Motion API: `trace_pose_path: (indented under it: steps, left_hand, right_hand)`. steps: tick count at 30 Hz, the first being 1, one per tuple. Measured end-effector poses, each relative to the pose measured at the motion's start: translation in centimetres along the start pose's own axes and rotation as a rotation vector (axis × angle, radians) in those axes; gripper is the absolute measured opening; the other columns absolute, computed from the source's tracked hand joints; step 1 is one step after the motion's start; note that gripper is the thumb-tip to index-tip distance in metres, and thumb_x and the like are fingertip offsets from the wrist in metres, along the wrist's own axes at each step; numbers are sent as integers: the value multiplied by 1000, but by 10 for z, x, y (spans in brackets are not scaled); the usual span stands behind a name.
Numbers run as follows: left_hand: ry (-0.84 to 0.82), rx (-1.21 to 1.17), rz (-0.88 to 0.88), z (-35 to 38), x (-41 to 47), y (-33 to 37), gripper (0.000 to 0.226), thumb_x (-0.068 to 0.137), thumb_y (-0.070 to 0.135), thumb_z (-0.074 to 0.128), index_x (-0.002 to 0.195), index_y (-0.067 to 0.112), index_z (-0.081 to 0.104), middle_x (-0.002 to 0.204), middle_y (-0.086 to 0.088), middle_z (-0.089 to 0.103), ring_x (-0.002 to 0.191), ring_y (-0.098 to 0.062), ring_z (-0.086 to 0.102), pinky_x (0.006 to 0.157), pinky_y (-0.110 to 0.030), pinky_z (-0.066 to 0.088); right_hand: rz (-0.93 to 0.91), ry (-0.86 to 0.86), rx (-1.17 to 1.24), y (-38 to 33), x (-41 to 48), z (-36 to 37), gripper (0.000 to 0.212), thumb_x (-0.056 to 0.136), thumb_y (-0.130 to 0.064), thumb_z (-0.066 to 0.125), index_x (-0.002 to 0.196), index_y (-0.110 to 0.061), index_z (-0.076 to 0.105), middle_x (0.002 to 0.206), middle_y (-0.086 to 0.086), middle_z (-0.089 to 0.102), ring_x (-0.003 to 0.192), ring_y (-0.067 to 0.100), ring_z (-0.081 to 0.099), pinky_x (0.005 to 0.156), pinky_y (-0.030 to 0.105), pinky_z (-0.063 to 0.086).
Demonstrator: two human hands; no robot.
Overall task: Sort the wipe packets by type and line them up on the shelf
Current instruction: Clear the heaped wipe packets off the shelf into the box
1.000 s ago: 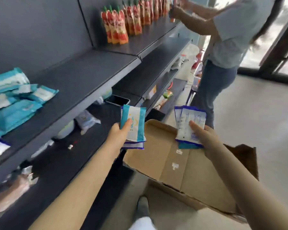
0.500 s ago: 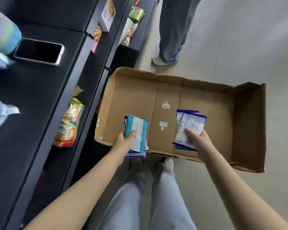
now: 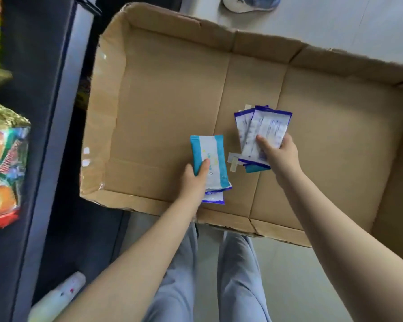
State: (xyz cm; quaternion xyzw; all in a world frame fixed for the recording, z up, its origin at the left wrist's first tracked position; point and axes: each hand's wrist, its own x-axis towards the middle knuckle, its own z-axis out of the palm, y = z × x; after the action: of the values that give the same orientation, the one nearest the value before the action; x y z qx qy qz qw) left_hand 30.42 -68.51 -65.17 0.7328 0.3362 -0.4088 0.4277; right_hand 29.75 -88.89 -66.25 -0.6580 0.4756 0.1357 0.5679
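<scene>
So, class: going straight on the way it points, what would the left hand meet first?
Likely the bare floor of the cardboard box, beyond the teal packet the left hand holds; depth is unclear.

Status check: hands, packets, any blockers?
Left hand grips teal-topped stack. Right hand grips purple-topped stack. Both above cardboard box. No obstruction seen.

Left hand [image 3: 192,182] gripping teal packet [image 3: 209,159], right hand [image 3: 280,155] holding purple-edged packets [image 3: 263,129], cardboard box [image 3: 163,94]

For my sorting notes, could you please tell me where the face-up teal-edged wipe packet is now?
In the head view, the teal-edged packet is left of centre, gripped by the left hand over the cardboard box, atop a purple-edged packet.
</scene>
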Motion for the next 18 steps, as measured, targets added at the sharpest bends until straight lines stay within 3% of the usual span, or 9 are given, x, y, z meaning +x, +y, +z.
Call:
trace_pose_path:
  steps: [3, 6, 8, 12, 14, 18]
  left_hand:
    - [-28, 20, 3, 15, 10, -6, 34, 92, 53, 57, 106, 22, 54, 118, -5, 63, 96, -17, 66, 72, -29, 56]
    - [-24, -21, -46, 24, 10, -13, 32, 92, 46, 61, 110, 21, 53, 113, -2, 66, 95, -17, 68, 77, -33, 59]
    - [-22, -28, -44, 25, 8, -14, 42, 91, 40, 66, 124, 20, 50, 119, -2, 64, 98, -16, 67, 79, -37, 60]
    - [-95, -20, -39, 16, -5, -5, 48, 94, 29, 64, 137, 19, 45, 131, -2, 60, 92, -8, 62, 57, -18, 53]
    - [-106, 17, -13, 8, -17, 5, 51, 97, 27, 60, 143, 19, 41, 139, -1, 54, 98, -6, 56, 55, -12, 47]
    - [-55, 136, 142, -35, -72, 37, 58, 97, 33, 58, 149, 24, 34, 150, -2, 43, 129, -16, 48, 86, -23, 42]
  right_hand:
    - [-55, 5, -99, -5, 16, 1, 58, 73, -49, 75, 121, -22, 58, 112, -6, 70, 99, 15, 69, 87, 45, 58]
    - [-108, -21, -209, -10, 21, 0, 41, 84, -35, 75, 119, -25, 55, 108, -11, 65, 100, 12, 65, 85, 40, 59]
    - [-136, -23, -250, -12, 21, -2, 45, 86, -32, 75, 125, -24, 54, 111, -12, 62, 104, 11, 63, 86, 35, 58]
    - [-154, 6, -249, -24, 3, -13, 60, 89, -31, 73, 141, -19, 47, 136, -8, 55, 122, 8, 50, 93, 23, 41]
    - [-183, -21, -330, -33, -9, -21, 59, 90, -29, 71, 143, -19, 46, 143, -6, 52, 126, 8, 47, 93, 21, 35]
    - [-329, -121, -573, -82, -60, -41, 61, 91, -29, 69, 146, -20, 45, 147, -3, 50, 136, 18, 44, 97, 25, 34]
